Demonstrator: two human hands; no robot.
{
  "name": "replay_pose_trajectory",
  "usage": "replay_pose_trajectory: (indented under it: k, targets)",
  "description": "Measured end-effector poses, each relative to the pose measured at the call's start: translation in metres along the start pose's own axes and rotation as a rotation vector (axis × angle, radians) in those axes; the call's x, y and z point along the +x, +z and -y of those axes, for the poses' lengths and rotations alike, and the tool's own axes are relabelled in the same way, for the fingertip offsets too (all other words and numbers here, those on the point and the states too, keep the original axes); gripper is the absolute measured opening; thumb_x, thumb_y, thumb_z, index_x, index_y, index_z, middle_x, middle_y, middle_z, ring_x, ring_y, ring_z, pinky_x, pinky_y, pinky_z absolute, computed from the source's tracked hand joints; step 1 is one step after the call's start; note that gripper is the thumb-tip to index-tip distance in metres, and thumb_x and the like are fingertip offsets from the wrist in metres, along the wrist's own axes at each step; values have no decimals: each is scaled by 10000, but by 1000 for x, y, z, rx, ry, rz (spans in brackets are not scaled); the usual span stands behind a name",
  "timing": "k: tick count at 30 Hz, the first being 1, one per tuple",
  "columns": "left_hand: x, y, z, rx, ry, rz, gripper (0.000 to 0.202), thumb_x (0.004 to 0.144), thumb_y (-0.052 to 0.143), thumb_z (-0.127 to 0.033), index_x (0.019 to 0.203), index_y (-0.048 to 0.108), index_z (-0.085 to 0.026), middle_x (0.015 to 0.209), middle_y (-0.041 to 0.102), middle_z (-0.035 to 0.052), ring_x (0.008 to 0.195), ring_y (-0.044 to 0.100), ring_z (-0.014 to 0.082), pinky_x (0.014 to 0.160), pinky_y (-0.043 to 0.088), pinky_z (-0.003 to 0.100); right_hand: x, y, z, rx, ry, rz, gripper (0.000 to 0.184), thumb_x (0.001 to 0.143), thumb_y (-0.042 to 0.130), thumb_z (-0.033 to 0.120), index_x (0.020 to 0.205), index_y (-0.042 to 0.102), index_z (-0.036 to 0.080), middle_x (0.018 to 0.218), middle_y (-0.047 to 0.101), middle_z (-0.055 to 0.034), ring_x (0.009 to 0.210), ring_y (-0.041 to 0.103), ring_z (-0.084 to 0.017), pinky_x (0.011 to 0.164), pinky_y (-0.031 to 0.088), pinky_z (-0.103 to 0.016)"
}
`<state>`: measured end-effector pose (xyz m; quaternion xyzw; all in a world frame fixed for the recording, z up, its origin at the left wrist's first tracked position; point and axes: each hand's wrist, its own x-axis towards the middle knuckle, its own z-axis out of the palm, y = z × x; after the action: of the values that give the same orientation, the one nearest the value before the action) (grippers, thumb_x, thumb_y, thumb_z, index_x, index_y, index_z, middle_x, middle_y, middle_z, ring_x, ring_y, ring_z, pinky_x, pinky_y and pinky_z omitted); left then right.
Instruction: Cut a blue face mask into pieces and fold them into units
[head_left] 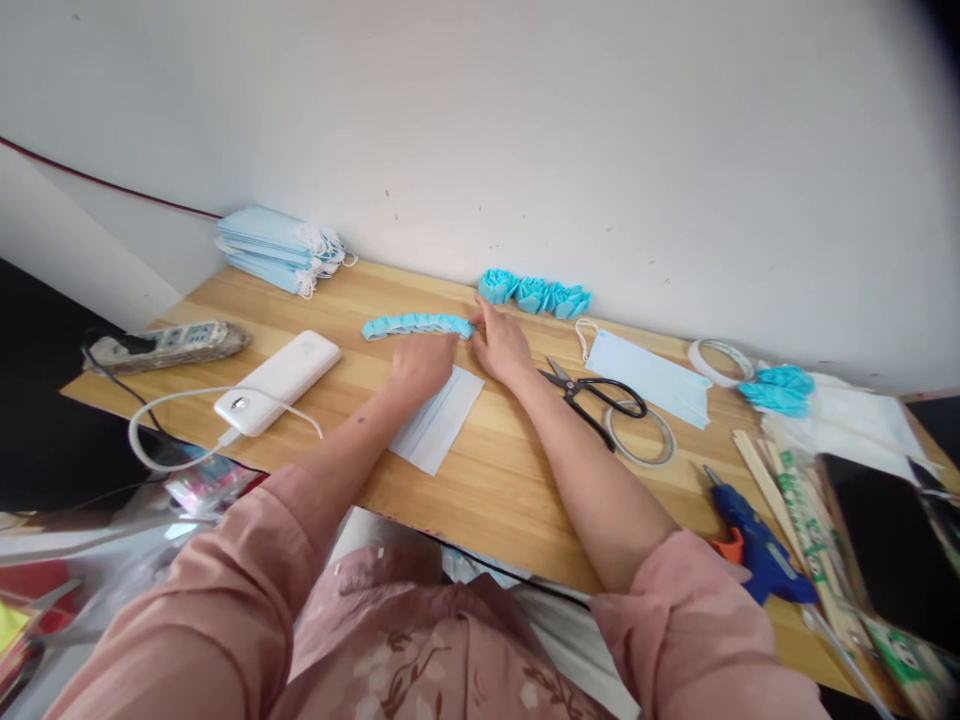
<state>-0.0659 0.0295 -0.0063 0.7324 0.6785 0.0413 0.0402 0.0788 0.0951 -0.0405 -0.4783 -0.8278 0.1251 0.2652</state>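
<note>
A narrow pleated strip of light blue mask fabric (pixel 415 323) lies across the middle of the table. My left hand (pixel 427 362) is closed at the near side of its right part, its fingertips mostly hidden behind the knuckles. At the right end of the strip, my right hand (pixel 501 340) grips the tip low between its fingers, while its index finger points up and away. Partly under my left hand lies a flat pale mask sheet (pixel 439 425). Just beyond my right hand sit several bright blue fabric roses (pixel 532 293) in a row.
Black-handled scissors (pixel 581 390) and a tape roll (pixel 640 433) lie right of my right forearm, near a flat face mask (pixel 649 375). Further right are a blue glue gun (pixel 757 535) and a phone (pixel 889 545). Leftward are a white power bank (pixel 279 382), a power strip (pixel 169 347) and stacked masks (pixel 274 248).
</note>
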Motion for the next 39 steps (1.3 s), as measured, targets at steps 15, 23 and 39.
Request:
replay_pose_trajectory:
  k: [15,23,39]
  targets:
    - [-2,7,12,-194,7,-58,463,939,351,-166,1254,685,-233,1186,724,141,1058,683,307,861,508,402,-7,-11,-3,183,80,-257,622,879,333,128,1499,354,167,1243,669,-138,1125,640,-254,989,500,-445]
    - [-9,0,21,-271,-61,-66,418,965,302,-178,1265,592,-180,985,749,135,908,703,256,822,493,369,-27,-51,37,-61,149,171,244,914,523,285,1045,717,215,961,762,-70,886,682,-244,772,482,-340]
    - [-7,3,19,-1493,144,325,670,873,622,-545,1408,498,-162,1249,662,181,967,680,221,771,518,316,-66,-66,25,391,88,-1,129,830,621,332,794,601,211,771,687,3,699,605,-156,685,431,-284]
